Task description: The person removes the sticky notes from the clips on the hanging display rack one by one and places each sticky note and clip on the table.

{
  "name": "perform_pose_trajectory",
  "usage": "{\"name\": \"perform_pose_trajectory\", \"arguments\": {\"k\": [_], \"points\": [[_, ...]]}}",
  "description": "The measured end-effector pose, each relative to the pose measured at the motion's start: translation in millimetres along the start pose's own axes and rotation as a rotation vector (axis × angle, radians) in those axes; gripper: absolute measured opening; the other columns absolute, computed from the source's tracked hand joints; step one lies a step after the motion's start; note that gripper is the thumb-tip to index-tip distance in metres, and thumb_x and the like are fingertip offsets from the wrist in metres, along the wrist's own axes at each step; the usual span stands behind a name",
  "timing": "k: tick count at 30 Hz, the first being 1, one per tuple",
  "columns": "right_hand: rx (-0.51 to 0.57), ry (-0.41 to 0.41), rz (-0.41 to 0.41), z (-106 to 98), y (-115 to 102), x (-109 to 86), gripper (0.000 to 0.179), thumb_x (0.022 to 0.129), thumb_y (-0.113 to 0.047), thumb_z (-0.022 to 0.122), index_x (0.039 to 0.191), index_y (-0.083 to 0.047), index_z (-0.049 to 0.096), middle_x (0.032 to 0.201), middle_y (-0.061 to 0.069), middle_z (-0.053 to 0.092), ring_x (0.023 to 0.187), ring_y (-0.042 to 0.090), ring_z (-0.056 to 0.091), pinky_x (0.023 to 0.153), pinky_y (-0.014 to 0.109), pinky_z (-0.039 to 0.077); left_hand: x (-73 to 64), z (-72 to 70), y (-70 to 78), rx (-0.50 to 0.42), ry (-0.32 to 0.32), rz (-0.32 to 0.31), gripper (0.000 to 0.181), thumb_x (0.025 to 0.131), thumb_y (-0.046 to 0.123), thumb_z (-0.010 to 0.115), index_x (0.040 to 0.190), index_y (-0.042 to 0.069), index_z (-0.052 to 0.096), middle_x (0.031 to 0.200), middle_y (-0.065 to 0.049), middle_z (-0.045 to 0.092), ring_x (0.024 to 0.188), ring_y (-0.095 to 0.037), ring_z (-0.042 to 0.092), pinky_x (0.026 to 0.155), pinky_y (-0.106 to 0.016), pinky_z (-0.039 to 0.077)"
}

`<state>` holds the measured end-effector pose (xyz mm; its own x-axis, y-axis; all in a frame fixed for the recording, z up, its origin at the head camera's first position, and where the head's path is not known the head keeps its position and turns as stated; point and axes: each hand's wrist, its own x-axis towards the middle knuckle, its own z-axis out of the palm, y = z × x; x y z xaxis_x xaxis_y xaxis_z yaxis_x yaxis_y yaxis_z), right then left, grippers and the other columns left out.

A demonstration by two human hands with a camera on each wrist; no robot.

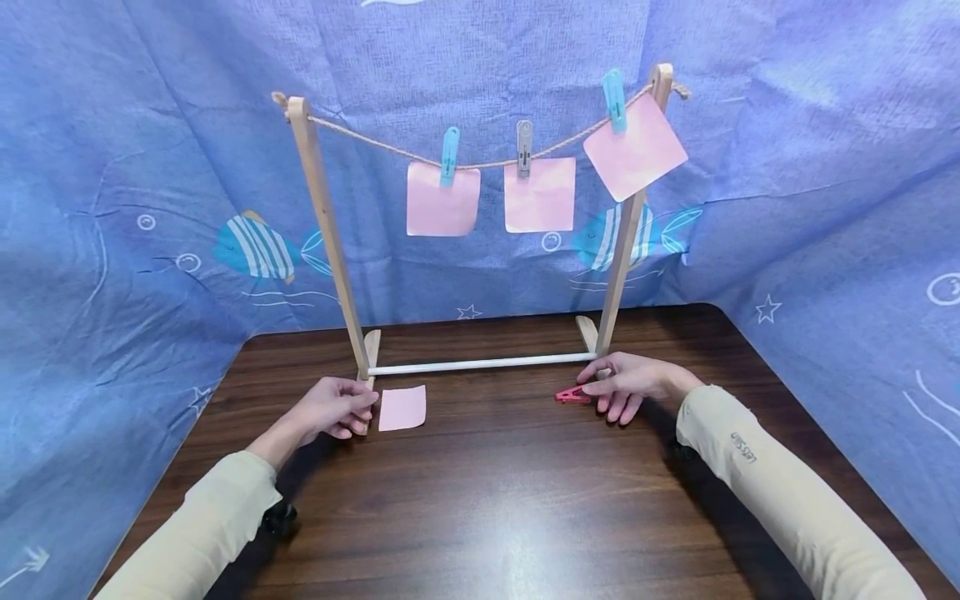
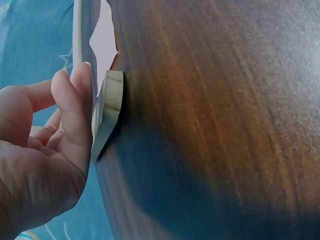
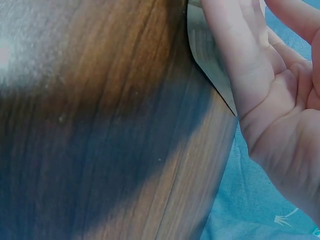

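Over brown wood (image 1: 450,475), the right hand (image 1: 624,383) pinches a red clothespin (image 1: 572,396), left hand (image 1: 337,407) by pink paper (image 1: 402,408), grip unclear

R sleeve (image 1: 787,493), over right part of table (image 1: 480,475): small dark txt (image 1: 744,447), starts "Lets", rest too small to read.

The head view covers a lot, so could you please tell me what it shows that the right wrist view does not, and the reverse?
Only the head view shows the left hand, the pink note beside it, the rope with three hanging pink notes, and the red clothespin at the right hand.

Only the right wrist view shows that hand's creased palm.

Both show the right hand itself, the dark wooden table and the blue cloth.
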<state>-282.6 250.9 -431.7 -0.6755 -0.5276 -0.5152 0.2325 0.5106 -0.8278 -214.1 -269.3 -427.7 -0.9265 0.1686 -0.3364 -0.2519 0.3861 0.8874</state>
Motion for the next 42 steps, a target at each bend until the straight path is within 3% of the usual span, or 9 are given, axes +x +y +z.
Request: {"name": "perform_pose_trajectory", "arguments": {"k": [10,16,22,26,32,42], "points": [[0.017,-0.041,-0.019,-2.6,-7.6,-2.9,0.053,0.103,-0.025,0.063,0.146,0.000,0.045,0.094,0.021,0.070,0.065,0.022,0.071,0.060,0.043,0.062,-0.2,-3.3,10.2,0.024,-0.059,-0.036,0.038,0.101,0.022,0.065,0.125,-0.007,0.058,0.090,-0.014,0.071,0.069,-0.018,0.071,0.055,-0.028,0.059],[-0.006,-0.054,0.002,-4.0,-16.4,-5.4,0.051,0.105,-0.025,0.059,0.147,-0.001,0.045,0.101,0.022,0.068,0.067,0.024,0.072,0.062,0.043,0.063,-3.7,-9.2,21.6,0.070,-0.151,-0.066,0.041,0.101,0.023,0.065,0.129,-0.006,0.057,0.102,-0.019,0.071,0.077,-0.022,0.072,0.059,-0.031,0.061],[0.000,-0.078,0.002,-5.6,-32.2,-10.1,0.056,0.105,-0.024,0.060,0.151,0.000,0.040,0.110,0.025,0.062,0.073,0.027,0.071,0.071,0.052,0.062,-6.6,-9.7,36.6,0.078,-0.308,-0.089,0.052,0.100,0.020,0.065,0.140,-0.009,0.049,0.121,-0.026,0.067,0.098,-0.034,0.071,0.072,-0.039,0.063],[-0.054,-0.082,-0.016,-5.1,-48.4,-12.7,0.054,0.105,-0.026,0.060,0.150,-0.001,0.042,0.116,0.026,0.062,0.079,0.028,0.070,0.073,0.051,0.062,-7.7,-11.5,48.1,0.073,-0.372,-0.062,0.059,0.100,0.018,0.065,0.146,-0.010,0.042,0.129,-0.028,0.062,0.116,-0.042,0.063,0.081,-0.045,0.061],[-0.114,-0.118,-0.047,-2.4,-78.3,-15.5,0.054,0.104,-0.028,0.061,0.150,-0.006,0.044,0.125,0.025,0.060,0.088,0.033,0.070,0.068,0.045,0.063,-13.5,-17.3,70.9,0.082,-0.451,-0.036,0.064,0.101,0.017,0.064,0.151,-0.008,0.035,0.143,-0.031,0.051,0.129,-0.048,0.052,0.091,-0.055,0.056],[-0.138,-0.184,-0.128,14.3,-122.4,-15.3,0.053,0.104,-0.030,0.060,0.151,-0.010,0.044,0.134,0.026,0.055,0.095,0.034,0.069,0.072,0.050,0.062,-16.6,-15.7,113.6,0.114,-0.474,0.013,0.064,0.100,0.022,0.067,0.154,0.002,0.038,0.154,-0.020,0.043,0.129,-0.034,0.056,0.095,-0.054,0.054]]}}
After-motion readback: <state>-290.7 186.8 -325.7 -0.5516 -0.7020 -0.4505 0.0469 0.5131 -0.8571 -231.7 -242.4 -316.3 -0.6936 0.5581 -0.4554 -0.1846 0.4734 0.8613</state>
